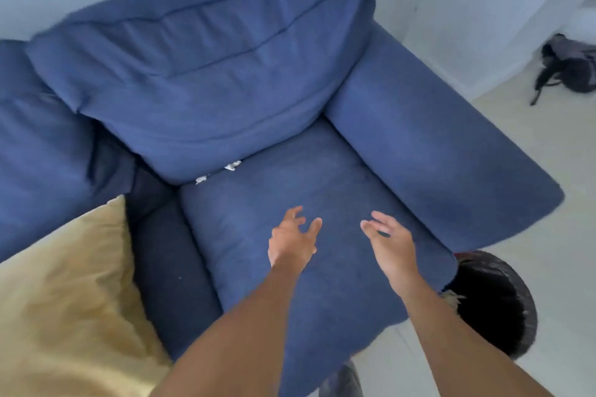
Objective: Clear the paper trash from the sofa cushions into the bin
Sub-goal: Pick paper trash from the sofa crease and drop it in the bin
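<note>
white crumpled paper scraps (219, 172) wedged along blue fabric seat cushion (290, 196) back edge | left hand (292, 238) nearer | right hand (390, 243) | both empty, fingers spread

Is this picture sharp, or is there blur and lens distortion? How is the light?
Head view: motion blur softens everything, so the paper scraps at the back of the seat cushion are only smeared white flecks; the wide lens bends the sofa armrest and walls; light is soft, even and bluish, without glare; the bin interior is plain black.
</note>
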Demonstrator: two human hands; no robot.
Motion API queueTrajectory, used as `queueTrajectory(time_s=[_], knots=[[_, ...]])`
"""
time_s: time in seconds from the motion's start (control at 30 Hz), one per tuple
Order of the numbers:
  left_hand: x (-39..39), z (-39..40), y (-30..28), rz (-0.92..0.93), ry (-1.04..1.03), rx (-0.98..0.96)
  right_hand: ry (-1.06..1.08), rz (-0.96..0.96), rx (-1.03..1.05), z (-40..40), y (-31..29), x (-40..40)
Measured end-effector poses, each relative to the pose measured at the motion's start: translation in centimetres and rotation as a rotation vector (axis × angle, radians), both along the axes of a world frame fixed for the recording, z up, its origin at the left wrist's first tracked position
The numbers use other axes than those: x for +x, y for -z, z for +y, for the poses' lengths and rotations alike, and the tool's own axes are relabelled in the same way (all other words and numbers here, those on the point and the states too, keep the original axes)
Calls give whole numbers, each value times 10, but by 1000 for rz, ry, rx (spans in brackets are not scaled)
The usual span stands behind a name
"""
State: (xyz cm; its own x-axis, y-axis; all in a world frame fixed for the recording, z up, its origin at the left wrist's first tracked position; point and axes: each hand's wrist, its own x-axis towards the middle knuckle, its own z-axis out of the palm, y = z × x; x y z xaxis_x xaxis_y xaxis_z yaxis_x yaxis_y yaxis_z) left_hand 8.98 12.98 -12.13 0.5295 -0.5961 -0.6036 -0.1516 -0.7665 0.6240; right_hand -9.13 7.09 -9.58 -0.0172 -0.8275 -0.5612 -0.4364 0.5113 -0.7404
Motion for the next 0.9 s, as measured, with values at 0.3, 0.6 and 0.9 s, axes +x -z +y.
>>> queueTrajectory(time_s=[0.3, 0.6, 0.9], knots=[[180, 41, 32, -17, -507, 25, -470, -3, -40, -32, 27, 207], [259, -13, 126, -100, -682, 56, -672, 140, -200, -82, 141, 334], [286, -65, 173, -203, -830, 170, -511, 453, -291, -91, 196, 390]])
